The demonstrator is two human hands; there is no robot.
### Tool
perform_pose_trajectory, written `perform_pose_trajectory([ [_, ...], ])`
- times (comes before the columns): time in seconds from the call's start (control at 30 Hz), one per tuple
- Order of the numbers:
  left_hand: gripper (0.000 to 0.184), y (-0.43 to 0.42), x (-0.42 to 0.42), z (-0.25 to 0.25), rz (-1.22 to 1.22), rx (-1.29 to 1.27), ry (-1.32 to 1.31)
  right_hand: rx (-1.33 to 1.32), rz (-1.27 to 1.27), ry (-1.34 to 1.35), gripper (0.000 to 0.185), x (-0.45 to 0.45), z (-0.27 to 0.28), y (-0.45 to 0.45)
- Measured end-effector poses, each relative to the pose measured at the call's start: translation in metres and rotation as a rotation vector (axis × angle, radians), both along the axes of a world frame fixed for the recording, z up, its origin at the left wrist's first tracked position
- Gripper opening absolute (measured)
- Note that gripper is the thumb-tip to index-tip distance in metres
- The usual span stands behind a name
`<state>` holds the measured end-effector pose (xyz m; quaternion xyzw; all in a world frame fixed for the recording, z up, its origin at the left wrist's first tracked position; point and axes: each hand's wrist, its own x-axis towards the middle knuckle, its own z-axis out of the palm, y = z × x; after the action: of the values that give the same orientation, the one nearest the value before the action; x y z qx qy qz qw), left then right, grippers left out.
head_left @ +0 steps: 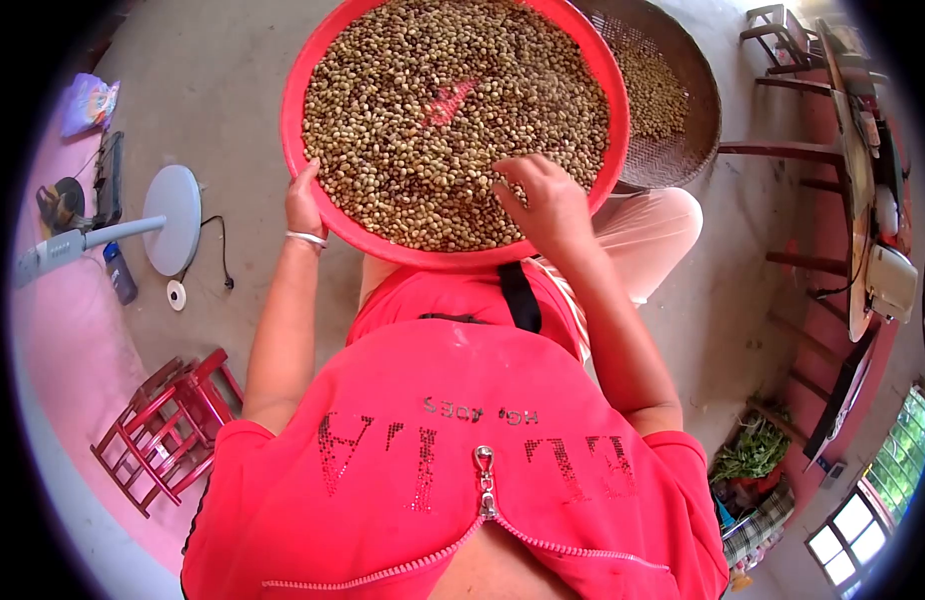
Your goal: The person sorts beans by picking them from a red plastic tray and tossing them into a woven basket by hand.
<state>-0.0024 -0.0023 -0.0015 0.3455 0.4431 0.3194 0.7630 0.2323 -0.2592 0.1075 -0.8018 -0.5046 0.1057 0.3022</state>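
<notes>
While your left hand [305, 205] grips the near-left rim of the red basin [294, 120], your right hand [551, 205] is half-open, thumb parted from bent fingers, at the near right of the beans [413, 130]; I cannot tell whether it pinches any. They lie spread across the basin before you. Beyond its right rim, a woven basket [668, 168] holds more. Your red shirt [463, 360] bears large studded letters [425, 470] and a smaller line [481, 412], neither surely readable.
</notes>
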Motion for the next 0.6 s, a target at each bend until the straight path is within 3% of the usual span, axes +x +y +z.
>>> perform_pose_trajectory([
  [0.33, 0.037, -0.006, 0.003, 0.010, 0.011, 0.024, 0.020, -0.131, 0.012, -0.089, 0.014, -0.008, -0.015, 0.016],
  [0.43, 0.037, -0.003, 0.002, 0.004, 0.012, 0.017, 0.014, 0.176, -0.160, -0.132, 0.013, 0.030, -0.009, 0.007],
  [0.53, 0.036, -0.004, 0.003, 0.006, 0.023, 0.006, 0.020, 0.252, -0.575, -0.212, 0.015, 0.081, 0.019, -0.014],
  [0.6, 0.036, -0.005, 0.006, 0.007, 0.016, -0.005, 0.011, 0.179, -0.544, -0.130, 0.016, 0.080, 0.027, -0.021],
])
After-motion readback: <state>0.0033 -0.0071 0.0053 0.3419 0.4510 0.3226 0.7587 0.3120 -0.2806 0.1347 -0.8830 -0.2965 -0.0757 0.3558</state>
